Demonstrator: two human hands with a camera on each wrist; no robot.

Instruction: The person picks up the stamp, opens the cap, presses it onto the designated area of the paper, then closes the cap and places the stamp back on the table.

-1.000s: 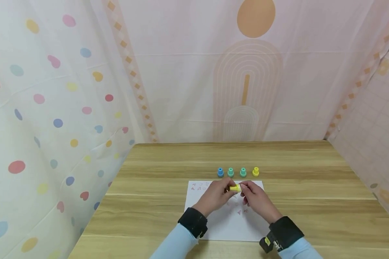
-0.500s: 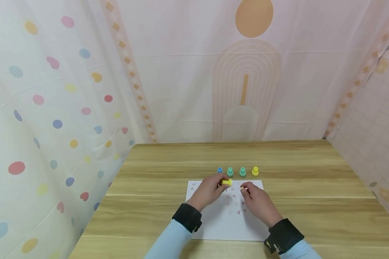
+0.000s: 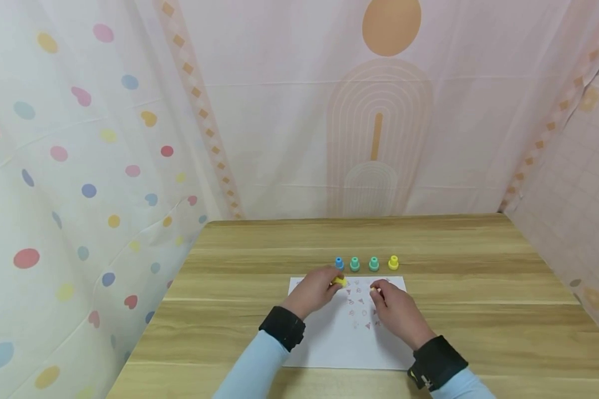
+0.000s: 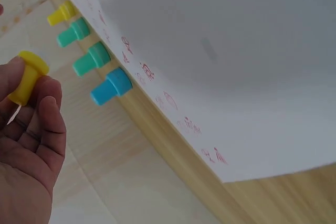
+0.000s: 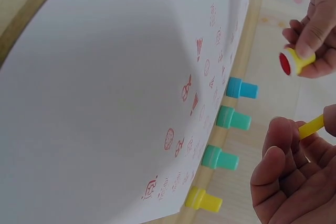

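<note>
– Is there some word or number that can be read?
– No, none can be read. The white paper (image 5: 94, 103) carries only small red prints (image 5: 169, 139). In the right wrist view, they go from the upper right down to the lower middle of the frame.
– Do any of them look like letters?
– A few at the lower middle resemble lettering, but they are too small and blurred to tell.
</note>
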